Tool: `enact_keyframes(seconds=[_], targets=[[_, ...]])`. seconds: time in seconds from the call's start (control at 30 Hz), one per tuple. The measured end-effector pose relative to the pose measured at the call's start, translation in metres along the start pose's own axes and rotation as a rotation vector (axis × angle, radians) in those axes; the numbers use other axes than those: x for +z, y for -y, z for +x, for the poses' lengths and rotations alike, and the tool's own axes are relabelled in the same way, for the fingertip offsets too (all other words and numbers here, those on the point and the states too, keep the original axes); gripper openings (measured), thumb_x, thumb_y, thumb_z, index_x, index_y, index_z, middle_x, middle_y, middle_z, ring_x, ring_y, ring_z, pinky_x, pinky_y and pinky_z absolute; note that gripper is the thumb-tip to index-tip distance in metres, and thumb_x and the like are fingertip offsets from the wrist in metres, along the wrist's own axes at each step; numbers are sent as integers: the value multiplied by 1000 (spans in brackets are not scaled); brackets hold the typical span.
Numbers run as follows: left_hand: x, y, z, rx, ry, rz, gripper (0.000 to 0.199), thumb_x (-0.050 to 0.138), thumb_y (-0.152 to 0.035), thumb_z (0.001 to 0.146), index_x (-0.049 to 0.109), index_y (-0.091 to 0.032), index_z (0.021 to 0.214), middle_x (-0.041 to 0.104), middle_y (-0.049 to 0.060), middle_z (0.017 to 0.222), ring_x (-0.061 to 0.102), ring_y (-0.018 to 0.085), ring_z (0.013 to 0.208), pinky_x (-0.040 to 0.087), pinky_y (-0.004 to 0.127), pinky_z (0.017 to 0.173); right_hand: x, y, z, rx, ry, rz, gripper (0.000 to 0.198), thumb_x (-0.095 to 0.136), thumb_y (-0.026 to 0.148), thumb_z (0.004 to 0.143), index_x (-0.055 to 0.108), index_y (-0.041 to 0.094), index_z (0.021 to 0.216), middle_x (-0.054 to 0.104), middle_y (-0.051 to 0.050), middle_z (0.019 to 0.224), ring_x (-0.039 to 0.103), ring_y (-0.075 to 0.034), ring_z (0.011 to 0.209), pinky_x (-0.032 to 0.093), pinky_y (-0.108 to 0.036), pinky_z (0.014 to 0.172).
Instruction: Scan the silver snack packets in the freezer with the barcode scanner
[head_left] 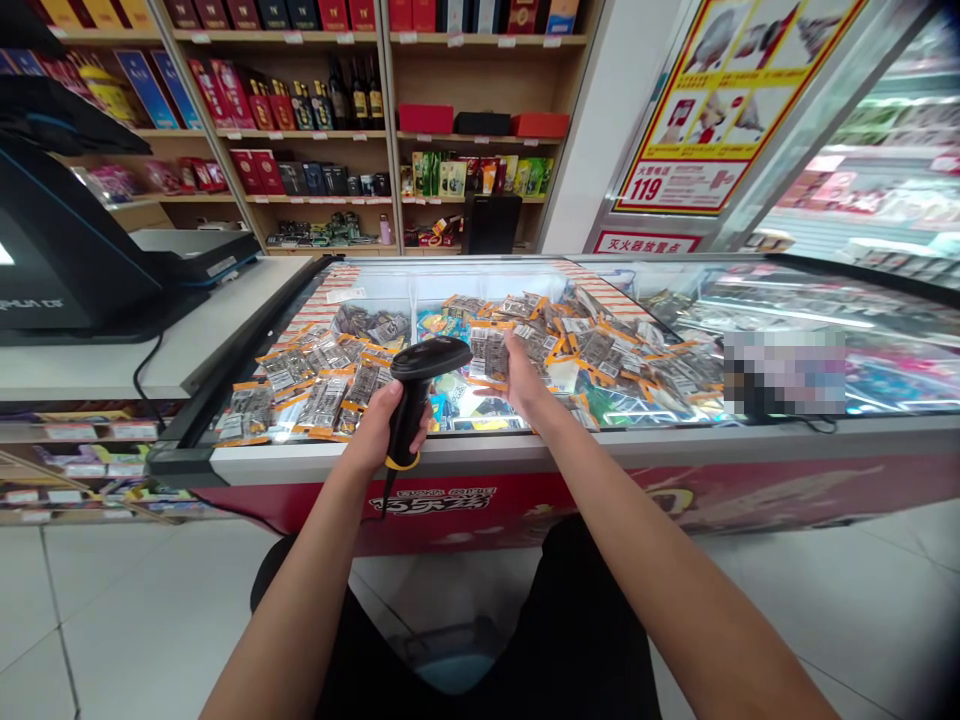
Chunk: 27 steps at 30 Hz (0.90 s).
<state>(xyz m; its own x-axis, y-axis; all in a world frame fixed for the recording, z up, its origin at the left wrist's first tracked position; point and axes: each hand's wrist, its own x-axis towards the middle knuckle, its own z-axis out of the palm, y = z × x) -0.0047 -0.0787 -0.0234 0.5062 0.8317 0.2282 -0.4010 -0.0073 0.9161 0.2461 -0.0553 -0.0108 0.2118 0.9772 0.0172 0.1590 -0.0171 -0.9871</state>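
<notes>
Wrapped round the handle of a black barcode scanner (420,385) is my left hand (381,425); the scanner's head points right. My right hand (521,375) grips a small snack packet (488,355) with orange edges and a printed label, just in front of the scanner head. Both hands are over the glass top of a chest freezer (450,455). Many like packets lie on the glass, in a left pile (322,385) and a right pile (615,345). The right fingers are partly hidden behind the packet.
A counter (247,300) with a dark checkout machine (67,220) stands at the left. Shelves (285,135) of boxes and bottles rise behind the freezer. A blurred-out patch (784,372) covers something on the right glass. The scanner's cable hangs along the freezer front.
</notes>
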Motion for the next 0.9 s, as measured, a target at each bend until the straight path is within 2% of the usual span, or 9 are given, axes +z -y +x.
enact_keyframes(seconds=[0.13, 0.2, 0.33, 0.4, 0.5, 0.6, 0.7, 0.8, 0.9], targets=[[0, 1, 2, 20, -45, -17, 80, 78, -94, 85, 68, -17, 107, 62, -5, 66, 48, 8, 37, 32, 22, 37, 10, 9, 3, 138, -32, -157, 63, 61, 38, 107, 55, 21, 168, 79, -14, 120, 77, -33, 114, 73, -47, 88], [0, 1, 2, 22, -67, -19, 81, 78, -94, 85, 68, -17, 109, 62, -5, 66, 46, 8, 37, 31, 22, 37, 17, 14, 2, 54, -28, -417, 58, 60, 40, 110, 58, 17, 164, 79, -16, 121, 77, -36, 116, 69, -49, 95], [1, 0, 3, 10, -66, 0, 82, 78, -95, 84, 67, -18, 108, 62, -5, 64, 47, 9, 36, 30, 23, 36, 34, 19, -9, -31, 0, -917, 52, 52, 51, 117, 68, 14, 151, 70, -29, 154, 74, -45, 132, 60, -54, 106], [2, -1, 2, 2, -57, 10, 82, 78, -96, 83, 66, -18, 106, 61, -5, 64, 47, 9, 36, 30, 24, 36, 42, 21, -15, -47, 94, -1015, 52, 47, 54, 120, 72, 16, 145, 69, -29, 158, 75, -43, 131, 59, -51, 104], [3, -2, 2, -10, -38, 24, 79, 78, -95, 84, 64, -19, 100, 61, -5, 65, 49, 9, 36, 34, 24, 38, 42, 25, -15, -201, 233, -1030, 52, 35, 47, 124, 77, 19, 136, 80, -21, 140, 78, -37, 123, 58, -42, 100], [4, -4, 1, -23, -31, 26, 78, 78, -94, 84, 62, -20, 98, 62, -5, 66, 50, 9, 38, 36, 24, 40, 19, 31, -3, -284, 54, -1095, 47, 37, 34, 122, 74, 15, 144, 82, -22, 134, 75, -39, 128, 57, -44, 105], [4, -5, 1, -33, -27, 25, 78, 79, -94, 82, 62, -19, 98, 63, -5, 66, 48, 9, 37, 35, 24, 39, -18, 35, 16, -261, -204, -1216, 48, 52, 26, 115, 66, 7, 157, 75, -29, 150, 61, -46, 150, 49, -55, 122], [5, -5, 0, -35, -15, 27, 78, 79, -93, 83, 63, -19, 99, 63, -5, 66, 49, 9, 38, 35, 24, 39, -51, 32, 34, -93, -188, -1234, 56, 70, 24, 106, 66, 4, 158, 66, -34, 160, 52, -52, 158, 44, -64, 128], [5, -4, 0, -32, -11, 33, 77, 79, -92, 85, 64, -18, 101, 65, -4, 67, 50, 9, 39, 35, 25, 39, -70, 29, 45, -77, -142, -1183, 53, 81, 21, 95, 75, 6, 146, 65, -34, 158, 53, -52, 158, 44, -63, 129]])
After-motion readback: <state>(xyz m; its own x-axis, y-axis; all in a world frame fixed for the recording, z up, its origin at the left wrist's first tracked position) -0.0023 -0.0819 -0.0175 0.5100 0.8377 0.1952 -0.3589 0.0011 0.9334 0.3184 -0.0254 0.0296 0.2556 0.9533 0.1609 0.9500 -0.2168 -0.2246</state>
